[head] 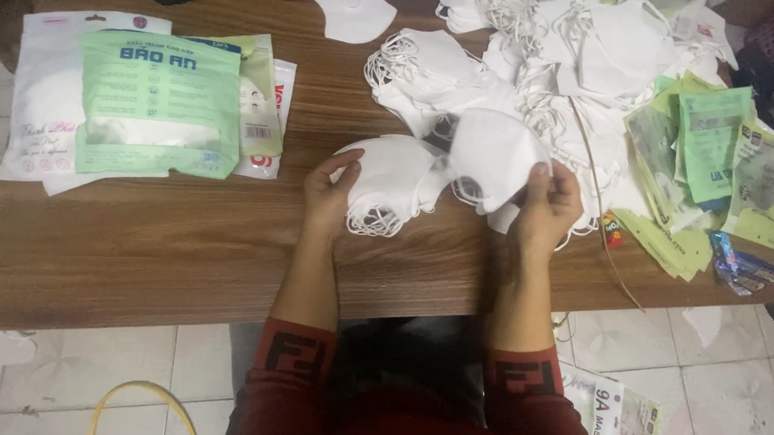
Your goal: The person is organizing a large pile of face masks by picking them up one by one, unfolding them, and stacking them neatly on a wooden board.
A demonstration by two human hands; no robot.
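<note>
My right hand point(548, 208) pinches a white face mask point(492, 155) by its lower edge and holds it just above the wooden table point(157, 258). Resting on the near middle of the table, my left hand point(327, 194) has its fingers on a small stack of white masks point(391, 183) with elastic loops hanging off the front. The held mask overlaps the right side of that stack.
A big heap of loose white masks point(520, 57) fills the back right. Green and white packaging bags point(160, 101) lie at the back left, and more flat green bags point(715, 162) are spread at the right edge. A yellow cable point(138, 394) lies on the tiled floor.
</note>
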